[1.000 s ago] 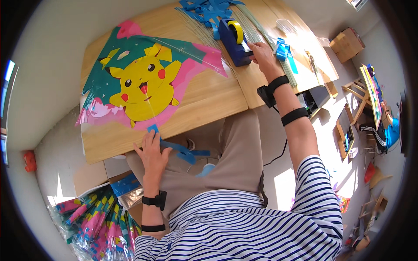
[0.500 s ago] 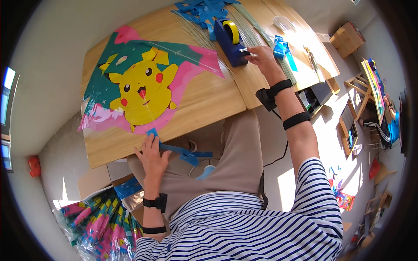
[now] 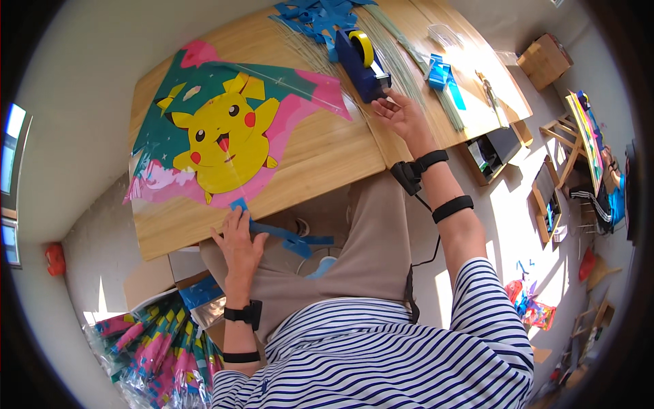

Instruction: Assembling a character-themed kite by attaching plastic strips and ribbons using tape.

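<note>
A kite [image 3: 225, 146] with a yellow cartoon creature on green and pink film lies flat on the table. My left hand [image 3: 238, 249] is at the table's front edge, fingers extended and thumb apart. Its fingertips press the end of a blue ribbon [image 3: 276, 234] against the kite's bottom tip, and the rest of the ribbon hangs over my lap. My right hand [image 3: 403, 119] is just in front of the dark blue tape dispenser [image 3: 357, 68], which holds a roll on a yellow core [image 3: 363, 49]. Its fingers are curled together; anything between them is too small to make out.
Blue ribbons [image 3: 310, 20] pile up at the table's back, beside thin pale rods [image 3: 402, 51]. A blue ribbon bundle [image 3: 439, 73] and pliers [image 3: 489, 95] lie to the right. Packed kites [image 3: 163, 347] fill the lower left. An open drawer [image 3: 487, 157] juts out under the table.
My right hand has drawn back from the dispenser's front end, slightly toward me and to the left, with its fingers curling. My left hand stays on the ribbon.
</note>
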Demonstrator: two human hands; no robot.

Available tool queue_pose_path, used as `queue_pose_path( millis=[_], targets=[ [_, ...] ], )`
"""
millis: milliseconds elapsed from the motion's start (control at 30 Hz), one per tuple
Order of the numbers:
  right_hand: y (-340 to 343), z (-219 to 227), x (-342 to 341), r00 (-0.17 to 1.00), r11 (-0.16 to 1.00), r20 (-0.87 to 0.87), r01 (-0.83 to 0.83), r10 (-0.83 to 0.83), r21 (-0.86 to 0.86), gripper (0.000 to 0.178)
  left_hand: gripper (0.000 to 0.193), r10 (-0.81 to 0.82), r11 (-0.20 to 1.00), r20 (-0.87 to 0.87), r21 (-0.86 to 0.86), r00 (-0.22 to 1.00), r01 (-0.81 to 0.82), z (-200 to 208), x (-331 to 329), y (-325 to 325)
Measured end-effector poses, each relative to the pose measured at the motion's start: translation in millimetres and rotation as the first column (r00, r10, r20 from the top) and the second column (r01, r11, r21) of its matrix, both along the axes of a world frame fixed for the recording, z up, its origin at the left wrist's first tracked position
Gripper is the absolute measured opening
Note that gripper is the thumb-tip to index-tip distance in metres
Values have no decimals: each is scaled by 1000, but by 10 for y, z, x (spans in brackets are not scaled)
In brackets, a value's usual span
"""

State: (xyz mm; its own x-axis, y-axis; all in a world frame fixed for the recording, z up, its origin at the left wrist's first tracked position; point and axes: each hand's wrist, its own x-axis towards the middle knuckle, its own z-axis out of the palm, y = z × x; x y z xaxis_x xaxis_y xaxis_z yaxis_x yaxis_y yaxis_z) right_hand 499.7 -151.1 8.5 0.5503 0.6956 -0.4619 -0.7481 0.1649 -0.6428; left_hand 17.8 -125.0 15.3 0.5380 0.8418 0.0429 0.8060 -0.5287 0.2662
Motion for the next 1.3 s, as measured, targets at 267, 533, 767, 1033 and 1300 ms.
queue_pose_path(
  millis=[267, 533, 767, 1033, 1300],
  targets=[
    [-98, 10, -104, 986, 993, -157, 64, -48, 97, 27, 63, -6, 1000, -7, 23, 1000, 7, -9, -10, -8],
    [191, 25, -118, 986, 987, -60, 156, -153, 48, 10, 63, -1, 1000, -16, 18, 1000, 1, -6, 16, -8],
    [376, 36, -49, 960, 950, 202, 234, -193, -205, 8, 62, 5, 1000, -7, 27, 1000, -5, -11, 18, -7],
    [237, -117, 32, 935, 866, 329, 269, -131, -422, 4, 64, 43, 998, 24, 40, 999, -43, 4, 49, -38],
    [429, 465, -839, 427, 850, 750, -398, 505, -345, 9, 63, 80, 996, 30, 32, 996, -81, -36, 39, -63]
  ],
)
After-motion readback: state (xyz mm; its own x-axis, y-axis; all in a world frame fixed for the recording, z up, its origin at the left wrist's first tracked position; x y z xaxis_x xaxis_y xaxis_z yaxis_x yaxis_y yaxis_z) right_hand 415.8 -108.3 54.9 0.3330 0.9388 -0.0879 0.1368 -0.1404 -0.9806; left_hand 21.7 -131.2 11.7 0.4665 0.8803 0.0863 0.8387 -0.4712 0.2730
